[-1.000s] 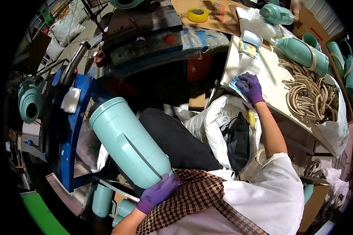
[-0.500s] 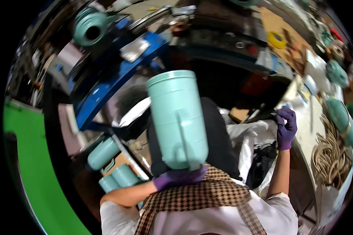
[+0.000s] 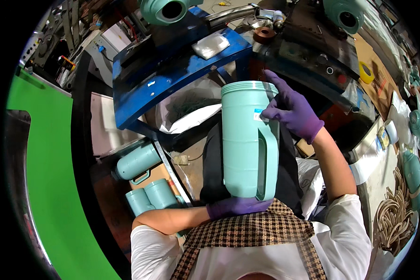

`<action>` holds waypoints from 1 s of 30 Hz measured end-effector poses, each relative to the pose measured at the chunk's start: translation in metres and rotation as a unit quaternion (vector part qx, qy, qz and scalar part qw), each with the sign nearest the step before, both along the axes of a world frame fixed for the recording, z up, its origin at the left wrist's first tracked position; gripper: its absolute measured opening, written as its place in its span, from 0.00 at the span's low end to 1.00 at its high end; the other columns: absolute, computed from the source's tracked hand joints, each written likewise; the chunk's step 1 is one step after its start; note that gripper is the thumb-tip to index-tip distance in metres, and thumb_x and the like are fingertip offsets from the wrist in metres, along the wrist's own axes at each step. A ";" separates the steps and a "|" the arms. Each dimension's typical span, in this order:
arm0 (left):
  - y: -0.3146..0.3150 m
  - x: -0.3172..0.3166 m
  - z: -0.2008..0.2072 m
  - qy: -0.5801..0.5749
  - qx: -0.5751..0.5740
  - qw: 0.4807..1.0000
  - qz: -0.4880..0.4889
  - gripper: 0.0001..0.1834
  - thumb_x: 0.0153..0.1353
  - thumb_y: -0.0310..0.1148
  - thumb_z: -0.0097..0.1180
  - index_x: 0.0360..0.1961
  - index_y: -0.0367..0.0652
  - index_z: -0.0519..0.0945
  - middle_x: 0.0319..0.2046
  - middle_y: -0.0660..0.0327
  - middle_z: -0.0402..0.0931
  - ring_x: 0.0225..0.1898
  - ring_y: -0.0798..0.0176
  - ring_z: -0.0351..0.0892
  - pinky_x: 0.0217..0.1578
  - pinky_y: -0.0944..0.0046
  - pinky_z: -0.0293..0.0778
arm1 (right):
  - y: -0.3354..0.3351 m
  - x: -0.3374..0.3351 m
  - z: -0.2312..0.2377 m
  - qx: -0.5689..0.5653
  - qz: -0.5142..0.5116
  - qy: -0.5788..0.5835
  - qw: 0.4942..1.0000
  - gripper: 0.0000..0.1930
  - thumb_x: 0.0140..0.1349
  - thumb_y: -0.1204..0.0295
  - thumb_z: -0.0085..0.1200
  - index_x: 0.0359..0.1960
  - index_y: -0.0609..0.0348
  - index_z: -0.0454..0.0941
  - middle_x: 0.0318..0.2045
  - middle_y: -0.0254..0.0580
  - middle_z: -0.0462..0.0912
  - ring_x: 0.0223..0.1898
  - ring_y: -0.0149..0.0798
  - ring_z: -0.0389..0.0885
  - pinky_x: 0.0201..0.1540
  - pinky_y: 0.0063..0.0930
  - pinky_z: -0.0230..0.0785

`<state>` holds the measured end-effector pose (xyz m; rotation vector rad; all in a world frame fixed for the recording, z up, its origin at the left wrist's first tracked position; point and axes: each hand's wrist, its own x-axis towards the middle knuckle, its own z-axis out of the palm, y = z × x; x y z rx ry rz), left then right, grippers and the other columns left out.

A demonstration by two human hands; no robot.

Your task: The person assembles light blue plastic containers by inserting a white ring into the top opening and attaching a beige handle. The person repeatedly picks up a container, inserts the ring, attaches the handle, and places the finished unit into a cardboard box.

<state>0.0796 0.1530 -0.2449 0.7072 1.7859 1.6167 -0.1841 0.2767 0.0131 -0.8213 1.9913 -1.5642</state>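
Observation:
A mint-green plastic jug [image 3: 240,144] with a threaded rim and a side handle stands upright over my lap, its handle turned right and toward me. Under its base lies my left hand [image 3: 238,206] in a purple glove, bearing the jug; most of its fingers are hidden. A small white and blue sticker [image 3: 260,115] sits on the jug's upper side. My right hand [image 3: 294,109], also in a purple glove, touches the sticker with its thumb. Its index finger stretches up beside the rim, and the other fingers are partly hidden.
More mint-green jugs [image 3: 138,162] lie in a box at lower left. Ahead stands a blue metal bench [image 3: 172,77] with a clear plastic packet [image 3: 211,45] on it. On the right, a side table [image 3: 366,179] holds beige straps [image 3: 393,219] and green parts. Yellow tape [image 3: 366,73] lies beyond.
My right hand has come left from the side table to the jug, and a sticker now shows on the jug. The jug has turned slightly. The whole view has shifted.

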 end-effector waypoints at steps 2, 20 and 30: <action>0.002 0.014 -0.015 0.157 -0.029 0.987 0.030 0.27 0.75 0.39 0.44 0.70 0.40 0.61 0.67 0.56 0.65 0.67 0.61 0.65 0.69 0.61 0.62 | -0.008 0.003 0.008 0.089 -0.002 0.089 0.992 0.48 0.53 0.74 0.70 0.76 0.53 0.55 0.40 0.35 0.78 0.37 0.30 0.77 0.50 0.25 0.70; -0.085 0.095 0.171 0.161 0.051 0.596 0.785 0.44 0.62 0.30 0.56 0.75 0.39 0.47 0.69 0.41 0.59 0.63 0.45 0.71 0.56 0.51 0.76 | -0.225 -0.125 0.089 0.184 -0.154 0.554 0.797 0.27 0.58 0.54 0.64 0.57 0.48 0.73 0.40 0.52 0.81 0.44 0.54 0.83 0.45 0.48 0.74; -0.188 -0.036 0.281 0.465 -0.269 0.487 0.688 0.41 0.53 0.25 0.67 0.69 0.33 0.65 0.70 0.48 0.60 0.63 0.52 0.71 0.60 0.56 0.72 | 0.147 0.017 -0.020 -0.109 -0.130 0.400 0.901 0.22 0.63 0.61 0.54 0.56 0.58 0.71 0.52 0.47 0.78 0.51 0.45 0.77 0.56 0.37 0.70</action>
